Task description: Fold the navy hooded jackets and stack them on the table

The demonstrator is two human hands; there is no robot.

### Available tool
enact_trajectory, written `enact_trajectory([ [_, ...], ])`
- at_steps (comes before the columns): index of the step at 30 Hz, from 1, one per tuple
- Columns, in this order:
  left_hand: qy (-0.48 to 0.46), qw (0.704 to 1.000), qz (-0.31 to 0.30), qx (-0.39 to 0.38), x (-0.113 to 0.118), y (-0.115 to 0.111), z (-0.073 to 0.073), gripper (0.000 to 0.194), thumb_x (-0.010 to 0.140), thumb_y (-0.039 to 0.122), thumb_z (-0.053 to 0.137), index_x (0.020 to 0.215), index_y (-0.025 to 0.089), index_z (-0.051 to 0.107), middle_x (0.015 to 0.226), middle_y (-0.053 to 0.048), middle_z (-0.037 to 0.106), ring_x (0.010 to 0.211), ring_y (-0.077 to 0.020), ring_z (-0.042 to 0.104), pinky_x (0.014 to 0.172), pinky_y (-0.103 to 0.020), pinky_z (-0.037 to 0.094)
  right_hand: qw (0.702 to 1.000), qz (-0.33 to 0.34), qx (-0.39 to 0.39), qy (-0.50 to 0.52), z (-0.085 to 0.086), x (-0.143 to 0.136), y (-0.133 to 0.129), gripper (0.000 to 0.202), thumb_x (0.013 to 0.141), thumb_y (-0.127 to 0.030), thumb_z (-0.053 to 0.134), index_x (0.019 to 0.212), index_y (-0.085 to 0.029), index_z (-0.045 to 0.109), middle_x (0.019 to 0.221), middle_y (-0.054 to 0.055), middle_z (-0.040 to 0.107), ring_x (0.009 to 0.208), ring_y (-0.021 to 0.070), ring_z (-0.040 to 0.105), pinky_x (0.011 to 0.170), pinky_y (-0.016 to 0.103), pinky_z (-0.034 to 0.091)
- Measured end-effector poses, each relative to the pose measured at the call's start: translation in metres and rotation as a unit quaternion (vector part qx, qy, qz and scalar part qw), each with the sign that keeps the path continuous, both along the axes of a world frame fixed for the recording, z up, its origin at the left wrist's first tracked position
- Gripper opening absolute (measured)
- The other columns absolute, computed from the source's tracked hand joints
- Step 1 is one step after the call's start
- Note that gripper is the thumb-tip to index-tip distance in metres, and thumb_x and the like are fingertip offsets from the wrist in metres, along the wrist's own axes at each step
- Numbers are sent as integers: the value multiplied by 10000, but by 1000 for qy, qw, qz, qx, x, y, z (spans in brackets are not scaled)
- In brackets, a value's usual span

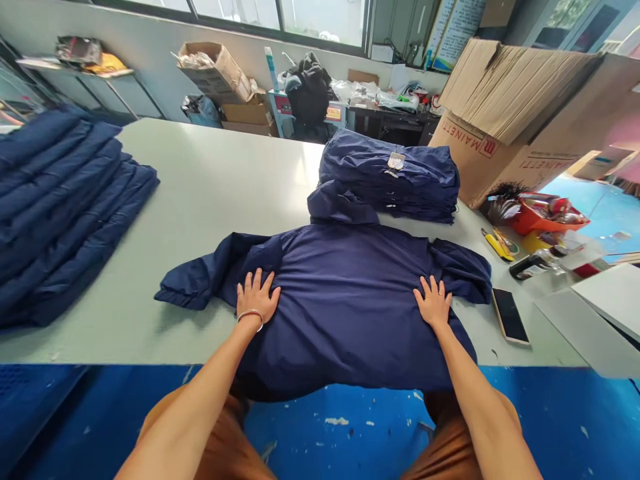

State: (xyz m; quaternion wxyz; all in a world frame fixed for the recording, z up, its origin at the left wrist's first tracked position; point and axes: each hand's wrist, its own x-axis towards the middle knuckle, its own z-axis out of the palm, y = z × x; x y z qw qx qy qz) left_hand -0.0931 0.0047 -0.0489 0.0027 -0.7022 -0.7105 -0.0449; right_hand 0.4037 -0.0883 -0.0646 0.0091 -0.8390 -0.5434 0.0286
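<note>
While left hand point(259, 297) and right hand point(434, 303) lie spread, the navy jacket point(350, 307) looks soft, light, slippery, best gripped at its shoulders point(413, 244).

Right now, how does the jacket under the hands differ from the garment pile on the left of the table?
The jacket lies spread out with its sleeves to either side; the garment pile is folded and stacked. The jacket looks thin and fairly smooth, the pile puffy and ridged. The left hand and right hand rest on the jacket; neither touches the pile. Both are dark blue and on the table.
</note>
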Motion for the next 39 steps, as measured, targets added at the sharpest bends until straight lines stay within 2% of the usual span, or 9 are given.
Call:
enact_trajectory([
  [6, -13, 999, -47, -5, 3, -4, -3, 592, 974, 428, 332, 1507, 195, 442, 1636, -112, 260, 1513, -343, 181, 1191, -568, 199, 1000, -15, -6, -13, 0, 2, -39, 621, 1003, -556, 186, 1573, -324, 274, 1658, 21, 211, 1516, 309, 134, 1172, 626, 162],
  [12, -21, 998, -60, 9, 6, -29, -6, 587, 976, 428, 340, 1504, 194, 449, 1636, -102, 265, 1510, -340, 188, 1194, -550, 211, 1000, -13, 1, -28, -3, 9, -65, 623, 1005, -555, 181, 1569, -314, 289, 1654, 21, 219, 1509, 306, 145, 1168, 621, 177],
  [17, -16, 998, -57, 13, 8, -50, -4, 586, 973, 417, 353, 1500, 181, 456, 1632, -114, 271, 1505, -352, 195, 1191, -551, 216, 999, -20, -2, -36, -5, 5, -80, 617, 1004, -543, 195, 1572, -316, 278, 1652, 24, 225, 1508, 306, 149, 1164, 621, 192],
  [22, -17, 998, -60, 6, 7, -50, -1, 575, 973, 413, 351, 1500, 209, 455, 1631, -93, 281, 1500, -331, 218, 1194, -541, 215, 999, -24, -3, -41, -5, 4, -83, 612, 1008, -536, 199, 1570, -312, 288, 1652, 19, 224, 1504, 308, 155, 1163, 617, 205],
  [25, -14, 1000, 10, 13, -21, -45, 4, 598, 969, 406, 350, 1497, 140, 441, 1600, -152, 331, 1480, -342, 255, 1192, -565, 192, 999, -25, -5, -40, -6, 5, -81, 614, 1008, -539, 197, 1572, -312, 279, 1654, 15, 216, 1506, 309, 147, 1165, 617, 201],
  [29, -41, 987, 156, 8, -88, -41, 17, 606, 963, 430, 345, 1445, 86, 474, 1526, -202, 413, 1428, -430, 286, 1131, -676, 208, 999, -16, -1, -40, -10, 8, -78, 620, 1005, -547, 194, 1573, -312, 278, 1652, 18, 217, 1502, 323, 156, 1163, 621, 203],
  [32, -100, 960, 230, 121, -112, -46, 28, 651, 958, 479, 356, 1444, 53, 439, 1541, -233, 345, 1410, -475, 273, 1119, -701, 205, 999, -9, 2, -41, -13, 10, -76, 628, 1002, -549, 197, 1575, -304, 275, 1651, 30, 214, 1499, 338, 160, 1157, 626, 208],
  [35, -107, 967, 108, 207, -86, -54, 31, 667, 960, 457, 342, 1469, 28, 393, 1584, -200, 275, 1436, -426, 259, 1177, -593, 215, 999, -7, 2, -37, -13, 10, -75, 630, 1000, -540, 206, 1575, -293, 278, 1652, 45, 211, 1497, 345, 164, 1152, 633, 213],
  [39, -66, 990, -83, 88, -24, -66, 12, 608, 949, 403, 324, 1466, 113, 464, 1588, -140, 353, 1489, -314, 244, 1219, -502, 186, 1000, -8, 3, -26, -10, 10, -75, 632, 997, -536, 224, 1570, -279, 295, 1650, 49, 222, 1497, 346, 172, 1154, 635, 217],
])
